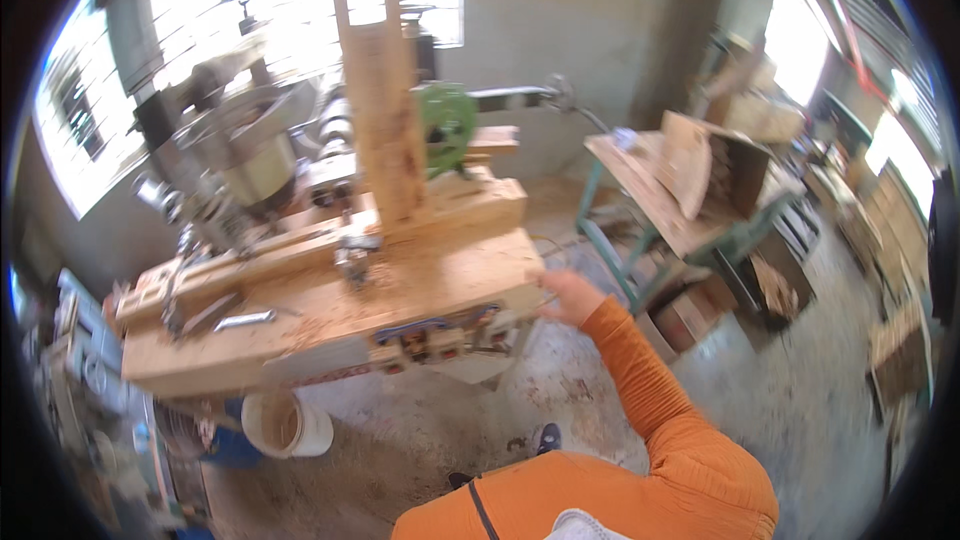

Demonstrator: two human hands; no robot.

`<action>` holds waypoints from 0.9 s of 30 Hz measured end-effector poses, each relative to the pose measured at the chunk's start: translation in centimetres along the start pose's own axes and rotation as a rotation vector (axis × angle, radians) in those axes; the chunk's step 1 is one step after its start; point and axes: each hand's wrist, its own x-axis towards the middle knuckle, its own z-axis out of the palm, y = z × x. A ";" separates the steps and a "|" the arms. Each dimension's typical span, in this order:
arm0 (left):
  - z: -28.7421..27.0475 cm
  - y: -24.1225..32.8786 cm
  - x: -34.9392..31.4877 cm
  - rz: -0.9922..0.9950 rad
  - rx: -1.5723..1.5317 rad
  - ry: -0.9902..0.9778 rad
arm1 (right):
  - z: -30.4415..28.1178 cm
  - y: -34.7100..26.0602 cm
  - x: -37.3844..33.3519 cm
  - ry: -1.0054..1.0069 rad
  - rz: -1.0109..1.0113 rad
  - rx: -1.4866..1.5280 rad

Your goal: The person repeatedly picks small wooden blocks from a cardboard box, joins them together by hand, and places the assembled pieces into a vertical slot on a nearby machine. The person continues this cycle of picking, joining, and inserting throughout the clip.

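Note:
My right hand [572,298] reaches out in an orange sleeve to the right end of a thick wooden workbench [460,275]. Its fingers are at the bench's corner, blurred, and whether they grip anything does not show. My left hand is out of sight. On the benchtop lie a metal wrench [245,320], wood shavings and a metal clamp [353,258]. An upright wooden piece [385,120] with a rectangular slot stands on the bench, beside a long timber [465,205] along the back. Tools sit in a rack [440,338] on the bench's front.
A white bucket [288,425] stands on the floor below the bench. Behind it are a green wheel [446,130] and metal machinery [250,145] near the window. To the right, a table with green legs [625,165] carries a wooden box [690,160]; cardboard boxes [690,315] sit beneath.

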 end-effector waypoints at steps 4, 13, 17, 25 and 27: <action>0.6 4.9 2.3 0.048 0.155 -0.024 | 2.6 5.2 -13.1 -0.658 0.552 -0.004; 12.1 18.4 5.8 0.280 0.418 -0.123 | -7.7 13.7 -31.9 -0.186 0.788 0.073; 22.3 25.9 6.2 0.470 0.580 -0.256 | -10.7 15.8 -40.3 -0.145 0.951 0.090; 46.8 42.2 6.2 0.900 0.536 -0.699 | -9.9 17.5 -51.8 -0.106 1.156 0.181; 51.2 46.2 5.6 0.897 0.511 -0.891 | -8.9 17.4 -53.9 -0.058 1.247 0.218</action>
